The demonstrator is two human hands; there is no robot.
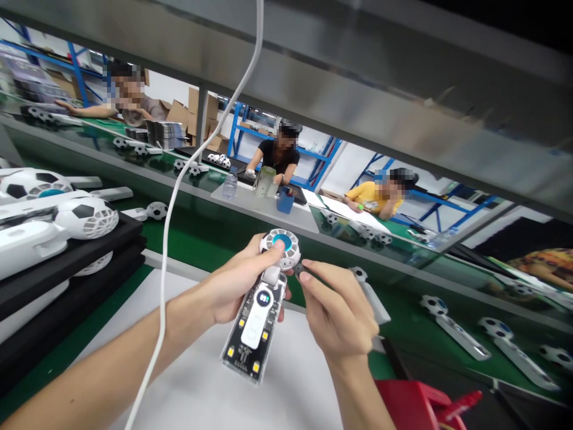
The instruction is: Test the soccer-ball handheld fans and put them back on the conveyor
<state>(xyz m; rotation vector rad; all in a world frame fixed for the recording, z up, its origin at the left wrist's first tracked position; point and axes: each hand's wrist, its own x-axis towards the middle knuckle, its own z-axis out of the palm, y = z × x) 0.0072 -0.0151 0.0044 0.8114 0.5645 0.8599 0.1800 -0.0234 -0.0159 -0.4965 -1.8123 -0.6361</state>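
Note:
My left hand [244,269] is wrapped round a handheld fan [257,319] just below its football-patterned head, thumb resting on the blue hub. The fan's clear handle tilts down toward me and shows a dark circuit board, several yellow chips and a small lit round display. At the right side of the fan head, my right hand [342,304] pinches a small dark piece [298,268] between thumb and fingertips. The piece appears to touch the head; its exact kind is too small to make out.
White paper [192,364] lies beneath my hands. Stacked black trays [120,236] with more fans [85,215] stand at left. A white cable [165,269] hangs in front of me. A red holder [409,406] sits at lower right. Several people work across the green bench.

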